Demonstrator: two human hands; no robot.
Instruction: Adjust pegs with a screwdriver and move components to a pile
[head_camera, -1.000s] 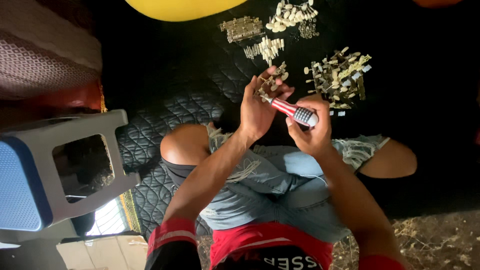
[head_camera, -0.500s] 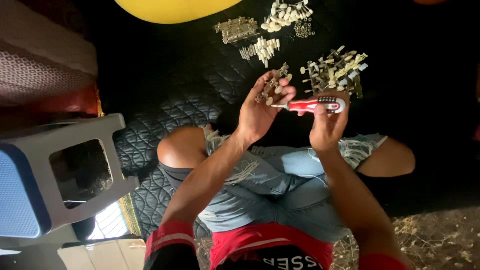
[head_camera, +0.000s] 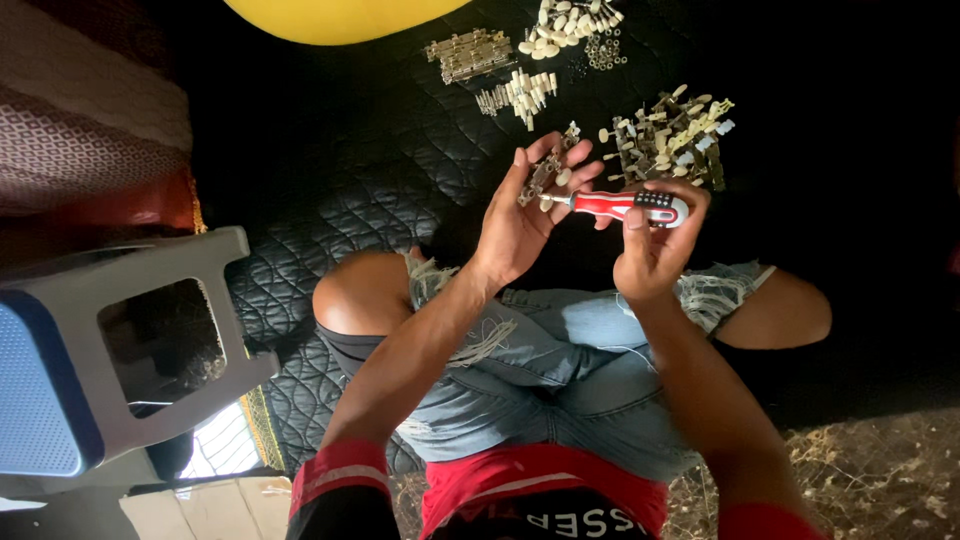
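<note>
Right now the left hand (head_camera: 520, 225) pinches a small metal part (head_camera: 545, 178) upright above the lap while the right hand (head_camera: 650, 250) grips a red screwdriver (head_camera: 625, 205) whose tip meets it, so hold the part steady and the driver square.

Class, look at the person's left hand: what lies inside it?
The left hand holds a small metal part with pale round knobs; the red-handled screwdriver in the right hand points at it. The part's lower end is hidden behind the fingers.
</note>
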